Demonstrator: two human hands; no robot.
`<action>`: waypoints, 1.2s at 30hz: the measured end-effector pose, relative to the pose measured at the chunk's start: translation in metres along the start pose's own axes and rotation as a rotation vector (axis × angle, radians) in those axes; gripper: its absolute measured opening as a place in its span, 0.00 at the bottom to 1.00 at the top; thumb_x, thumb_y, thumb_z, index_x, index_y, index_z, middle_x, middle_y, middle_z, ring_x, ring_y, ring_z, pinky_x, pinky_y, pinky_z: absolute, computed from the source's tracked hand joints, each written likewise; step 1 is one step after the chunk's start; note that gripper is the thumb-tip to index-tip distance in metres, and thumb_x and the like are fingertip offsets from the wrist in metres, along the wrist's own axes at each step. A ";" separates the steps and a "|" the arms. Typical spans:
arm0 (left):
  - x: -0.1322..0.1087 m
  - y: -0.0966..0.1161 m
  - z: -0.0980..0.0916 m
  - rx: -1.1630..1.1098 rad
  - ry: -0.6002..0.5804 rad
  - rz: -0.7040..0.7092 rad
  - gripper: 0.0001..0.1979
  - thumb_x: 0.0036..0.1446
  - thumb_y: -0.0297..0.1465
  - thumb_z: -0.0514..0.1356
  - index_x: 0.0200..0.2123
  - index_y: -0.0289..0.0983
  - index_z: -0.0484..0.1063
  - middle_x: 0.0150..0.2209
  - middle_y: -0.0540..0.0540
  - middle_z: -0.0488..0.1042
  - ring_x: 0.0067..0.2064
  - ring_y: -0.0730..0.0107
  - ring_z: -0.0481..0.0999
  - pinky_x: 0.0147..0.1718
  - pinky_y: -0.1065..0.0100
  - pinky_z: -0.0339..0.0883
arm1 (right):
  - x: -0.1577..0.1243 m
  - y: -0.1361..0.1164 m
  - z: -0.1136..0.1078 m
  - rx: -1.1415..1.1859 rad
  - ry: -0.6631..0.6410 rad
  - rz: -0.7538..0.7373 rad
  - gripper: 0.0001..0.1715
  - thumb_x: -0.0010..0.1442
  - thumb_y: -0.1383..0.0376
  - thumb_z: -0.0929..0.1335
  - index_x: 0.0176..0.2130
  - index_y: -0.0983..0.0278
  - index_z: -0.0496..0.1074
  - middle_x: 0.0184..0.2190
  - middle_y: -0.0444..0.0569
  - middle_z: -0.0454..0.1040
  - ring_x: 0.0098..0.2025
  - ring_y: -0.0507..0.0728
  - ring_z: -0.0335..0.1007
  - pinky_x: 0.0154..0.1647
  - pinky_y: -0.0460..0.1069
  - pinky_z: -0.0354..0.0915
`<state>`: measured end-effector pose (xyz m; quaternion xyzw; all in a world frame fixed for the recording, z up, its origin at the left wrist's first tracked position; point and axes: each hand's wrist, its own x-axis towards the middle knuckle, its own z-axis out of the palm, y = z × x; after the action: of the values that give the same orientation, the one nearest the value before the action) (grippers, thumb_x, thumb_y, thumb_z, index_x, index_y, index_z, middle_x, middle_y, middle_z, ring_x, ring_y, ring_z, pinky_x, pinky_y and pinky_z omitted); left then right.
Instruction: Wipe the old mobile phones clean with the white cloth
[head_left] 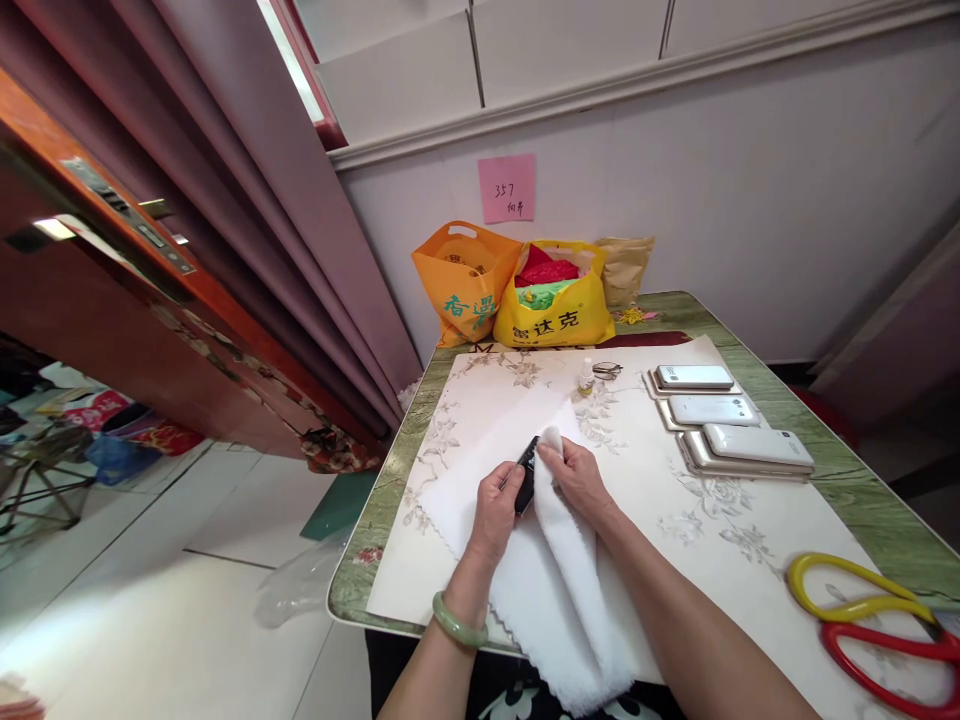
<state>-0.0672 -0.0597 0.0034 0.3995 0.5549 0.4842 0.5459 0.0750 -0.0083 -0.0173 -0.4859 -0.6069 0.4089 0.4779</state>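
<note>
Near the front middle of the table, my left hand (498, 508) grips a small black phone (527, 478), its fingers closed around the left side. My right hand (576, 474) pinches a fold of white cloth (551, 580) against the phone's right edge. The cloth spreads over the table below both hands and hangs past the front edge. Part of the phone is hidden by fingers and cloth. A green bangle (459, 622) circles my left wrist.
Stacked phones (757, 446) lie at the right, with red and yellow scissors (889, 640) nearer the corner. A small bottle (586, 377) and glasses (607, 370) sit beyond my hands. Orange (469, 285) and yellow bags (559, 318) stand against the wall.
</note>
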 end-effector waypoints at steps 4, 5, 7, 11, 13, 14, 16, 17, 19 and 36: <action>-0.001 -0.001 -0.001 0.036 -0.028 0.025 0.19 0.52 0.48 0.61 0.28 0.37 0.68 0.20 0.56 0.60 0.20 0.78 0.57 0.16 0.74 0.49 | 0.001 0.003 0.004 -0.027 0.117 0.078 0.29 0.61 0.45 0.59 0.20 0.61 0.59 0.16 0.40 0.55 0.21 0.51 0.50 0.22 0.47 0.50; -0.001 -0.001 -0.001 0.033 -0.025 0.030 0.19 0.53 0.48 0.60 0.29 0.37 0.68 0.20 0.56 0.60 0.20 0.78 0.57 0.16 0.74 0.49 | 0.001 0.003 0.004 -0.004 0.089 0.078 0.27 0.60 0.45 0.60 0.21 0.62 0.62 0.17 0.41 0.58 0.22 0.51 0.51 0.23 0.46 0.51; -0.001 -0.001 0.000 0.028 -0.015 0.042 0.18 0.54 0.48 0.60 0.30 0.37 0.68 0.21 0.55 0.60 0.22 0.77 0.57 0.17 0.74 0.50 | 0.000 0.000 0.003 0.030 0.002 0.045 0.22 0.57 0.47 0.64 0.27 0.63 0.67 0.21 0.42 0.65 0.24 0.52 0.56 0.24 0.46 0.54; -0.001 0.001 0.000 0.052 -0.050 0.096 0.17 0.55 0.45 0.59 0.28 0.37 0.67 0.22 0.55 0.60 0.24 0.77 0.57 0.21 0.74 0.53 | -0.001 -0.003 0.001 -0.006 0.011 0.037 0.23 0.57 0.47 0.65 0.25 0.63 0.66 0.19 0.41 0.63 0.24 0.51 0.55 0.24 0.45 0.54; -0.001 0.001 0.000 0.086 -0.077 0.132 0.16 0.56 0.44 0.59 0.27 0.36 0.67 0.23 0.54 0.60 0.25 0.76 0.58 0.23 0.73 0.53 | 0.000 -0.003 0.002 -0.023 0.086 0.078 0.28 0.60 0.45 0.61 0.20 0.62 0.61 0.16 0.40 0.57 0.22 0.51 0.51 0.22 0.46 0.50; -0.001 0.000 0.000 0.103 -0.080 0.151 0.16 0.56 0.44 0.59 0.28 0.36 0.67 0.23 0.54 0.61 0.26 0.76 0.58 0.24 0.73 0.54 | 0.000 -0.002 0.002 -0.028 0.111 0.088 0.29 0.60 0.45 0.60 0.19 0.62 0.60 0.15 0.40 0.56 0.21 0.50 0.50 0.22 0.46 0.50; -0.002 0.000 0.000 0.133 -0.072 0.191 0.15 0.57 0.43 0.58 0.29 0.37 0.68 0.25 0.53 0.61 0.27 0.74 0.59 0.26 0.73 0.55 | 0.000 -0.002 0.003 -0.037 0.097 0.068 0.27 0.59 0.45 0.62 0.21 0.62 0.63 0.17 0.41 0.60 0.22 0.51 0.53 0.23 0.46 0.52; -0.003 0.000 0.000 0.144 -0.066 0.208 0.15 0.57 0.43 0.58 0.29 0.37 0.68 0.25 0.53 0.61 0.28 0.74 0.59 0.27 0.72 0.56 | -0.001 -0.002 0.003 -0.044 0.069 0.047 0.25 0.57 0.45 0.64 0.23 0.62 0.65 0.18 0.41 0.63 0.23 0.51 0.56 0.25 0.46 0.54; -0.003 0.000 0.001 0.161 -0.071 0.222 0.14 0.58 0.42 0.57 0.30 0.37 0.69 0.25 0.53 0.61 0.28 0.74 0.58 0.27 0.72 0.55 | -0.001 -0.003 0.002 -0.056 0.035 0.029 0.23 0.54 0.46 0.68 0.26 0.63 0.68 0.21 0.42 0.67 0.25 0.52 0.59 0.27 0.46 0.56; -0.003 -0.002 0.002 0.144 -0.104 0.167 0.16 0.57 0.43 0.58 0.28 0.36 0.68 0.23 0.54 0.60 0.25 0.77 0.57 0.23 0.74 0.52 | 0.000 0.005 0.005 0.003 0.155 0.135 0.32 0.57 0.41 0.61 0.18 0.61 0.56 0.14 0.39 0.54 0.20 0.50 0.49 0.21 0.47 0.49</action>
<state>-0.0650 -0.0629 0.0019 0.5071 0.5239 0.4657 0.5015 0.0713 -0.0072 -0.0227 -0.5551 -0.5335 0.4022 0.4955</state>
